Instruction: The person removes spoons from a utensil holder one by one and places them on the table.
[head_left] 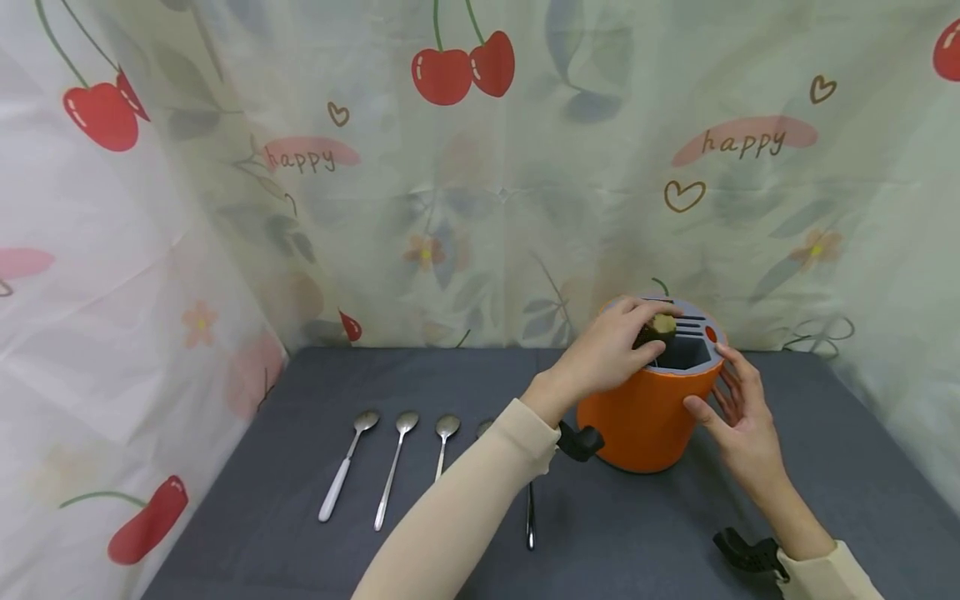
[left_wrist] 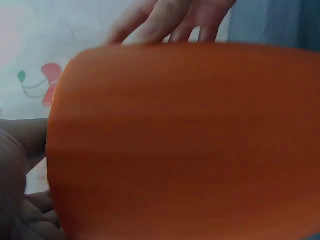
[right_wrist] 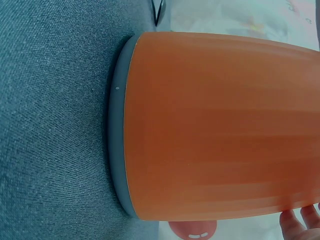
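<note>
My left hand is over the top of an orange holder that stands upright on the table. Between its thumb and fingers it grips a dark object with a yellow-green end; its kind is unclear and its lower part is hidden. The holder's grey top has narrow slits and a large opening beside that hand. My right hand touches the holder's right side near the rim, its fingers fairly straight; its fingertips also show in the right wrist view.
Several spoons lie in a row left of the holder, among them a white-handled spoon and a metal spoon. My left forearm partly covers the row. A dark grey cloth covers the table, with a printed curtain behind.
</note>
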